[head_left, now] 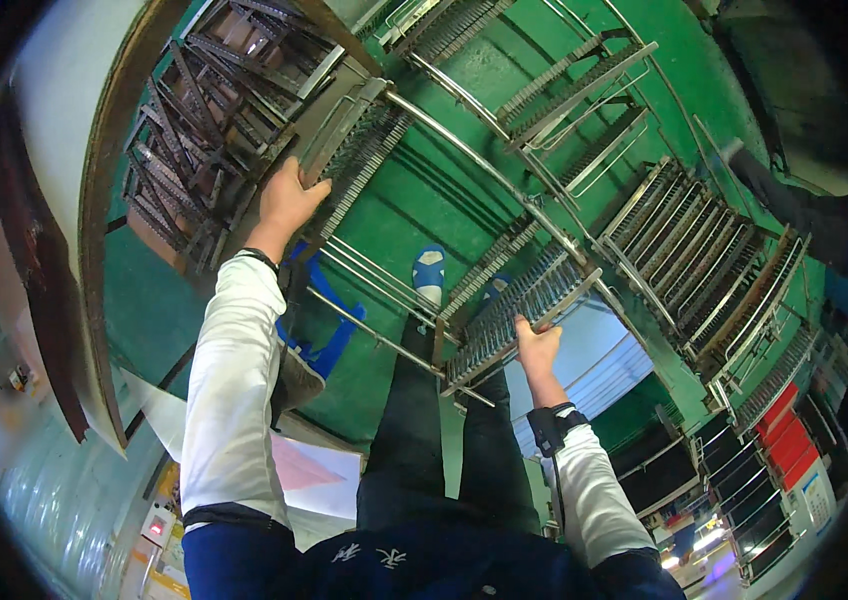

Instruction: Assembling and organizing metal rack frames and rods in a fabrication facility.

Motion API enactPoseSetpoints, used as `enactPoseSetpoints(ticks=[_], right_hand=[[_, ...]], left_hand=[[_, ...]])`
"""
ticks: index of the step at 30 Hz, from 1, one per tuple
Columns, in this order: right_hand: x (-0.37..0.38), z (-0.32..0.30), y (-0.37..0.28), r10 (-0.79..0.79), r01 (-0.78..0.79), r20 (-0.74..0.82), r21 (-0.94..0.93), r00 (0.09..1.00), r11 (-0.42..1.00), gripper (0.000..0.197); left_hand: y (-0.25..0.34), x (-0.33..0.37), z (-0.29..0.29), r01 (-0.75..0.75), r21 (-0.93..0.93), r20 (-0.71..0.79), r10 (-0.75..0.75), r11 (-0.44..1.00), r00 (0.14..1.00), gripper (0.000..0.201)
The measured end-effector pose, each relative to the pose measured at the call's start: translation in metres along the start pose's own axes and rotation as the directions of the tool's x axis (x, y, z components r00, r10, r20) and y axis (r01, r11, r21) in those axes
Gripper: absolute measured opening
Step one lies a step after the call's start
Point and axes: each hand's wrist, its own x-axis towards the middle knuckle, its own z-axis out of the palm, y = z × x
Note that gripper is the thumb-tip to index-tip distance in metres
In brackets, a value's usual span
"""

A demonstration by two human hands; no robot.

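Note:
My left hand point(287, 208) is closed on the near end of a toothed metal bar point(368, 168), thumb stretched along its edge; the fingers' undersides are hidden. My right hand point(539, 350) grips the edge of another toothed bar point(509, 318), which carries rows of small shiny metal pieces. Between the two bars run the thin rails of a metal rack frame point(474, 152). A second row of teeth point(489, 268) lies just beyond the bar at my right hand.
Loose toothed metal bars point(199, 125) are heaped at the upper left, beside a curved wooden edge point(104, 190). More racks point(689, 255) stand on the green floor point(384, 235) at right. A blue object point(336, 345) lies by my feet. Another person's sleeve point(794, 200) appears at far right.

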Motion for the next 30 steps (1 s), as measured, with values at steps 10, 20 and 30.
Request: enactPoseSetpoints(ticks=[10,20,30], right_hand=[[-0.055,-0.071,-0.052,-0.076,0.056,0.119,0.161,0.990,0.985,0.059],[-0.079,-0.167,-0.094,-0.280,0.294,-0.090,0.254,0.956,0.922,0.055],[-0.082,-0.301,-0.145,-0.445,0.480,-0.189,0.446,0.876,0.755,0.047]], left_hand=[[0.031,-0.006,-0.065,-0.130,-0.072,-0.117,0.121,0.989,0.986,0.048],[0.069,-0.016,-0.101,-0.218,-0.437,-0.184,0.151,0.872,0.971,0.034],[0.189,-0.049,-0.180,-0.351,-0.566,-0.290,0.218,0.746,0.932,0.025]])
